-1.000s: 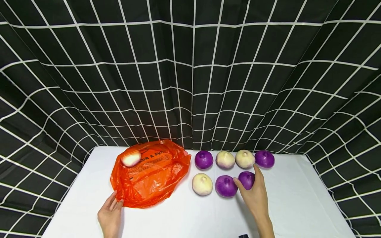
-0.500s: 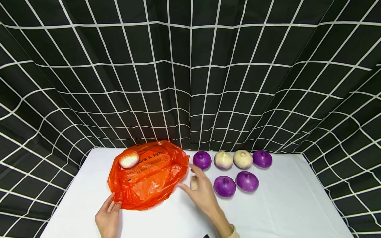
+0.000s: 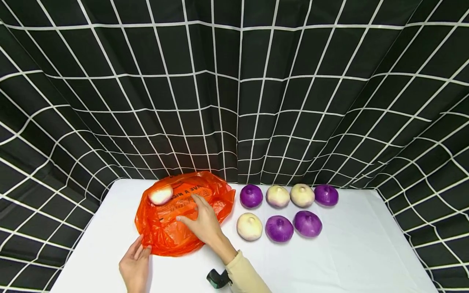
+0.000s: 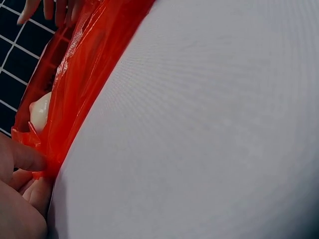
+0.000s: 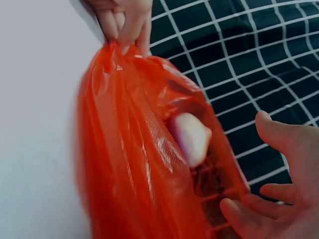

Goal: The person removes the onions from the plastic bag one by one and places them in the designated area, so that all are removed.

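Observation:
An orange plastic bag with printed lettering lies on its side on the white table. My left hand pinches the bag's near left edge between thumb and fingers. Inside the bag rests a white bulb with a pinkish-purple tinge, like a turnip. My right hand hovers over the bag, thumb and fingers spread, nothing held. In the right wrist view the turnip shows through the bag's mouth, apart from that hand. To the right are a white turnip and two purple onions in a front row.
Behind them, a back row has purple onions at both ends and two white turnips between. Black cloth with a white grid encloses the table's back and sides. A dark device sits by the right sleeve.
My right hand has moved left, from beside the front purple onions, past the front white turnip, to over the bag. My left hand has kept its pinch on the bag's edge.

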`<state>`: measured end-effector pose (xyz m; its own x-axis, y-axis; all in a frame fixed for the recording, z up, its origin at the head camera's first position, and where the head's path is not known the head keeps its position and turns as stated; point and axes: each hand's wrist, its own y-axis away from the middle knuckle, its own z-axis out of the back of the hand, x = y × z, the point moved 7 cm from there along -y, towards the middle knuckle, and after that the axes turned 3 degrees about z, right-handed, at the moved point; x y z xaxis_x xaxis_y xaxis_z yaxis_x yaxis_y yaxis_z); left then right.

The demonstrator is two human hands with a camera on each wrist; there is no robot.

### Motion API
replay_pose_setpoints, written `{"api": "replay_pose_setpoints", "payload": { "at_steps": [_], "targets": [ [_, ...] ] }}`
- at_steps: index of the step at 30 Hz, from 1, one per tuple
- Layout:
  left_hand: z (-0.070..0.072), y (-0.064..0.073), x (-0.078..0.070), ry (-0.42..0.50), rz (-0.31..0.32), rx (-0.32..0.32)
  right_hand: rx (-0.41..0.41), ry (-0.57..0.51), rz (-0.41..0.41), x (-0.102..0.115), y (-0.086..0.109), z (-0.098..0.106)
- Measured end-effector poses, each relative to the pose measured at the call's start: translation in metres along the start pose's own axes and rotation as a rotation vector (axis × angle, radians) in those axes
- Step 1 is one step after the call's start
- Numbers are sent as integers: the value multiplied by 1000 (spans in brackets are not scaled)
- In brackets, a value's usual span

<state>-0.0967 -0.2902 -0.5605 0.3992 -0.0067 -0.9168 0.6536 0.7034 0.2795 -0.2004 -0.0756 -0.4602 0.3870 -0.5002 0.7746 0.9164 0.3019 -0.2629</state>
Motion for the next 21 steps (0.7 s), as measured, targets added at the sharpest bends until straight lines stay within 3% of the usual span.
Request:
{"api": "replay_pose_setpoints", "payload": {
  "at_steps": [4, 11, 14, 21],
  "targets": [
    [-3, -2, 0, -4, 18, 7, 5, 17, -24, -2, -18, -17],
    [-1, -1, -3, -23, 16, 7, -109, -137, -90, -6, -38, -51],
    [1, 0, 0, -20, 18, 2, -126, -131, -126, -9, -43, -65],
    [0, 0, 0, -12, -19, -15, -134, 18, -123, -10, -65, -84]
  ]
}}
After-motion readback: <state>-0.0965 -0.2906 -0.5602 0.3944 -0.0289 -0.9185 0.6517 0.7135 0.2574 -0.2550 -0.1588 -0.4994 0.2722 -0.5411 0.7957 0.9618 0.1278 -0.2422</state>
